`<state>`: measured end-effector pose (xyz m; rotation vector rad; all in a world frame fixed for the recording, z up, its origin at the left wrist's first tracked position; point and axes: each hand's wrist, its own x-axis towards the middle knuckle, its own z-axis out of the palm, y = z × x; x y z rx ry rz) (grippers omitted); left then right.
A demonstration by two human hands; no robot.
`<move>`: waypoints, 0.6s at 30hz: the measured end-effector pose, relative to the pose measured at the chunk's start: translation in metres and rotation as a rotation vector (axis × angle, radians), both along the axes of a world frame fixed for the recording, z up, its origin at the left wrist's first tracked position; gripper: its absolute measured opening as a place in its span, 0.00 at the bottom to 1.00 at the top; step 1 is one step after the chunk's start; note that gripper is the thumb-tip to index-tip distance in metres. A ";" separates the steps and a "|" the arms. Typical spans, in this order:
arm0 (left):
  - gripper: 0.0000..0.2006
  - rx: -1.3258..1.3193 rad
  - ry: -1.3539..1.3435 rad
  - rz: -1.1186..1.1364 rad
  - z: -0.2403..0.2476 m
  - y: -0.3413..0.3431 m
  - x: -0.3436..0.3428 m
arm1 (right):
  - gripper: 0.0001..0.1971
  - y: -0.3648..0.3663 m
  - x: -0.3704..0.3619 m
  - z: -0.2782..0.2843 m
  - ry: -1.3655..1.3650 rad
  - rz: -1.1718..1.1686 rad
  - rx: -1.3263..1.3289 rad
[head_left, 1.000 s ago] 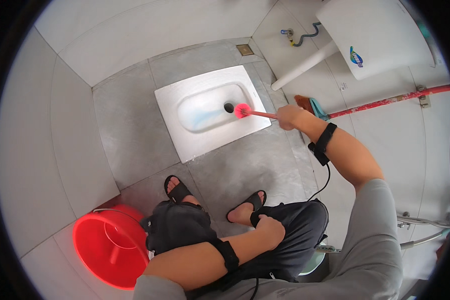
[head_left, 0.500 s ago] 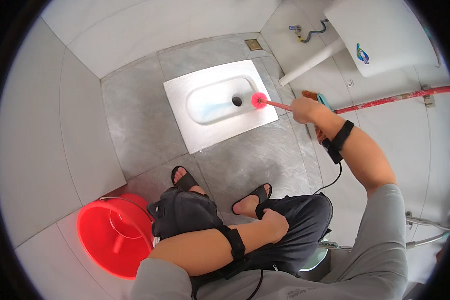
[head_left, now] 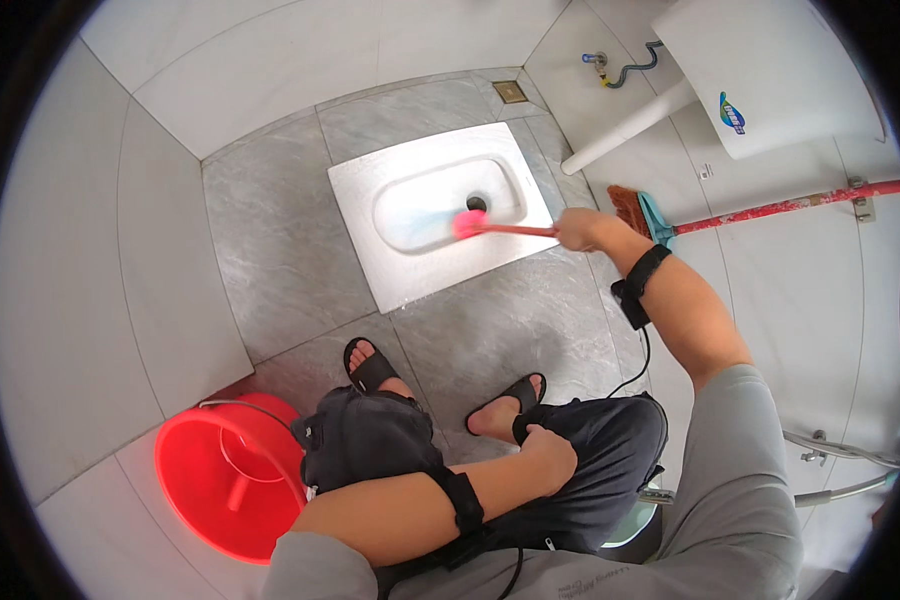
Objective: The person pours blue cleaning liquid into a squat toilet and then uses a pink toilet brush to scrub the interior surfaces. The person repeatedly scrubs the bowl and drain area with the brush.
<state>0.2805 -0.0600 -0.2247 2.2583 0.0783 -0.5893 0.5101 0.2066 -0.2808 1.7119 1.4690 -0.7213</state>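
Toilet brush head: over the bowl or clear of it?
Over the bowl: the pink brush head appears against its white inside, beside the dark drain hole; right hand grips the handle. Contact: cannot tell.

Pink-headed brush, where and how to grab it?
I'd wrap the fingers around the free end of its handle, coming from the right, where the right hand grips it now. The handle is slim and straight, running rightward from the round bristle head, which sits over the squat toilet basin; that end likely keeps fingers clear.
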 end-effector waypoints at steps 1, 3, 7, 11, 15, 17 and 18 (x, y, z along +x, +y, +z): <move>0.18 -0.005 0.002 0.009 -0.002 0.000 -0.001 | 0.18 0.001 0.001 0.006 -0.060 0.027 0.084; 0.18 -0.023 0.023 0.013 -0.003 0.002 -0.005 | 0.16 0.001 -0.007 0.015 -0.173 0.087 0.250; 0.16 -0.041 0.011 0.035 0.001 0.008 0.002 | 0.14 -0.001 -0.023 -0.044 -0.254 0.099 0.482; 0.15 -0.005 -0.040 0.080 -0.003 0.007 -0.002 | 0.14 -0.017 -0.019 -0.044 -0.268 0.186 0.296; 0.15 -0.015 -0.017 0.077 -0.007 -0.001 -0.001 | 0.15 0.007 -0.031 0.018 -0.227 0.336 0.215; 0.15 -0.026 -0.002 0.034 -0.002 0.004 -0.001 | 0.15 0.014 -0.020 0.012 -0.285 0.293 0.250; 0.15 -0.022 0.004 0.021 0.000 0.008 0.000 | 0.15 0.005 -0.014 0.001 -0.283 0.310 0.310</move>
